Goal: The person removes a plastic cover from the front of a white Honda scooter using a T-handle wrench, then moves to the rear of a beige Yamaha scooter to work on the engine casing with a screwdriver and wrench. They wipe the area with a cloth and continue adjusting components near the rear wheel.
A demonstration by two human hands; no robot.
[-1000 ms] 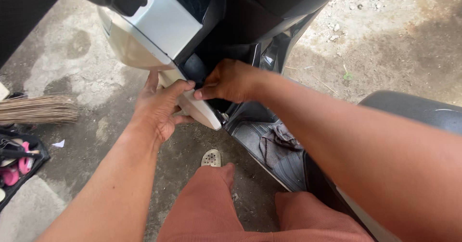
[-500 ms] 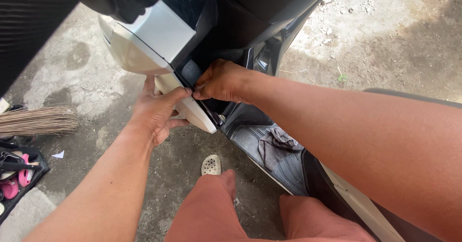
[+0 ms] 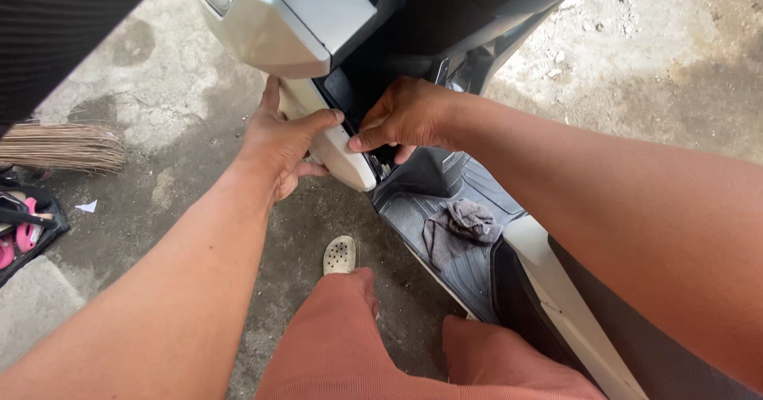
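Access assessed relative to the cream side panel [image 3: 342,155]. Directly above: blocked by the overhanging front cowl [image 3: 278,18]. Right: narrow dark recess, occupied by the right hand [image 3: 401,118]. Left edge: gripped by the left hand [image 3: 282,141]. Further left: open concrete floor [image 3: 159,177]. Below right: footboard [image 3: 421,209] partly covered by a grey rag [image 3: 459,225].

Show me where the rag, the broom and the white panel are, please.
rag [image 3: 461,227]: head view, middle of the crumpled grey cloth on the footboard.
broom [image 3: 60,145]: head view, on the straw bristles at the left edge.
white panel [image 3: 346,157]: head view, on its lower end, beside the left thumb.
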